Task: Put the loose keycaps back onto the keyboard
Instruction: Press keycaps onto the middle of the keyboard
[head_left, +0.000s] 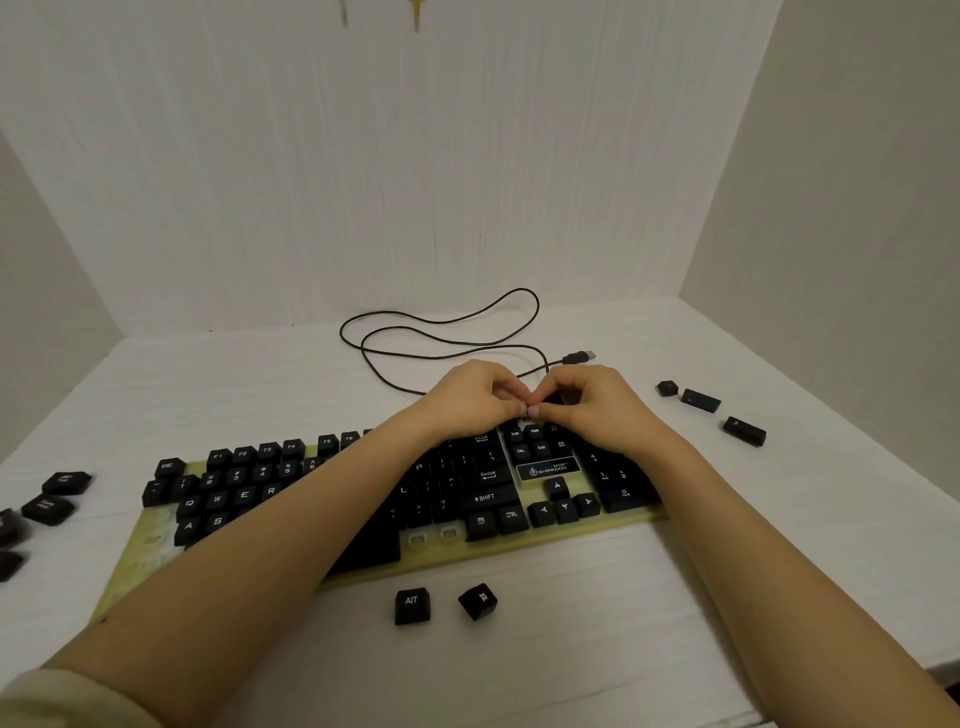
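A black keyboard on a yellowish plate (631, 522) lies across the white table. Both hands meet over its top row, above the INS/HOME block. My left hand (470, 397) and my right hand (592, 402) have curled fingers, and their fingertips pinch a small black keycap (530, 413) between them, mostly hidden. Two bare switch sockets (434, 536) show in the bottom row, left of the menu key. Loose keycaps lie in front: an ALT cap (412, 605) and a Windows cap (478, 601).
Several loose keycaps (49, 506) sit at the table's left edge. Three more lie at the right: a small one (667, 387) and two long ones (701, 400) (744, 431). The keyboard's black cable (441, 338) loops behind, ending in a USB plug (579, 357). White walls enclose the table.
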